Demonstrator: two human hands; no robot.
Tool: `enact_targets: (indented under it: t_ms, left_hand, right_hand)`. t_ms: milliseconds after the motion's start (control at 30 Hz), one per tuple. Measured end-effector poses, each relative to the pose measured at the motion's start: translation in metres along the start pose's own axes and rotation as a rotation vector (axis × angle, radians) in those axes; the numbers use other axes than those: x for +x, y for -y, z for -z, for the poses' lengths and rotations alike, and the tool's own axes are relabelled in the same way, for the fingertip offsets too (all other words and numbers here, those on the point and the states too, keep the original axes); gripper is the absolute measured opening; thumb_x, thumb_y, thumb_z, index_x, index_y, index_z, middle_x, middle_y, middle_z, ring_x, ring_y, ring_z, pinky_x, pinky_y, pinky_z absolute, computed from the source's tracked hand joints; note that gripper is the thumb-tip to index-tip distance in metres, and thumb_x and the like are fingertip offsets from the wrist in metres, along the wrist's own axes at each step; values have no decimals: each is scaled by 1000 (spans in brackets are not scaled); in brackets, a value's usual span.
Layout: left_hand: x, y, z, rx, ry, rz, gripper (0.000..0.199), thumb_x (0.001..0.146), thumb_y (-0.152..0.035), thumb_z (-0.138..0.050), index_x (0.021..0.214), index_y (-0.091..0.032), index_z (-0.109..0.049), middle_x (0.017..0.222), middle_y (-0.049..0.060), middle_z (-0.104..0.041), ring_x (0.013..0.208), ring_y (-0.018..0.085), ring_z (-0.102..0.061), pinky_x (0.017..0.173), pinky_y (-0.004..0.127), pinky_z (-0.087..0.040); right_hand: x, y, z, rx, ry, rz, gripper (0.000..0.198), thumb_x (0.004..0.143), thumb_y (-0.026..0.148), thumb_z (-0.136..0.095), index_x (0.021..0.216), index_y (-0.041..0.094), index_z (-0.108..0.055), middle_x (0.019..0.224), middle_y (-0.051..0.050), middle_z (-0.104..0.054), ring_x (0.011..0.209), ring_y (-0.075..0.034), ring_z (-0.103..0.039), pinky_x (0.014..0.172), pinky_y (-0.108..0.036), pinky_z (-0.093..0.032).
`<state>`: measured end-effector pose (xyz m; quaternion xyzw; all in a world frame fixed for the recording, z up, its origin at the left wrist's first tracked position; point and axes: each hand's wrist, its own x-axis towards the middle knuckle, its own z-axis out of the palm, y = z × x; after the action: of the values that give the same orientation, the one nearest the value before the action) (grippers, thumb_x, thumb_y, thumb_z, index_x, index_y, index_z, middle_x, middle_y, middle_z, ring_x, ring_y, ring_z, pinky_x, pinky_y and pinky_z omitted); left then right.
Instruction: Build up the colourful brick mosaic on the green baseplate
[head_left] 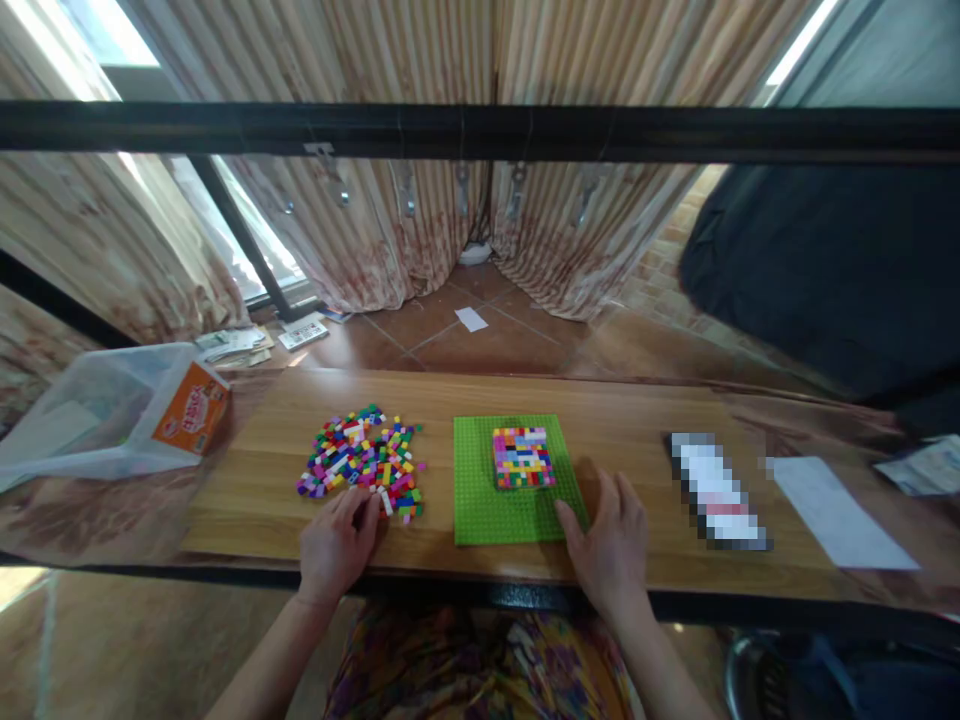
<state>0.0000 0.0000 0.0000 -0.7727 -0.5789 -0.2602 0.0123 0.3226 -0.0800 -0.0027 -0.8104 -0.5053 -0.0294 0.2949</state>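
Note:
My left hand point(341, 535) is at the near edge of a loose pile of small coloured building bricks point(360, 455). Its fingers are bent and pressed together among the bricks, and what lies between the fingertips is hidden. Right of the pile lies a green studded baseplate point(476, 510). On it stands a square block of many-coloured bricks point(523, 458). My right hand point(611, 535) rests at the plate's right edge, thumb and fingers apart, the thumb over the plate's near right corner. Nothing shows in this hand.
A clear plastic box point(112, 420) with an orange label stands at the left. A blurred-out phone-like object point(716, 490) and a white paper sheet point(844, 512) lie at the right. A dark metal bar point(480, 132) crosses beyond the wooden tabletop point(255, 500).

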Motion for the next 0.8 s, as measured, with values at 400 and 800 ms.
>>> enact_targets:
  t_ms: [400,800]
  left_hand:
    - [-2,5,8,-111,112,-103,26,86,-45,-56,94,-21,-63,88,4,-69,80,18,-66,72,26,-50]
    - [-3,4,1,-185,90,-34,19,90,-36,-53,90,-21,-65,87,4,-68,80,17,-65,71,25,-50]
  right_hand:
    - [-6,8,-17,-275,198,48,67,92,51,-32,140,4,-38,148,-21,-37,138,-34,-28,110,-57,-16]
    - [0,17,-23,-283,222,123,68,92,53,-31,141,7,-39,147,-19,-40,137,-32,-28,109,-57,-17]
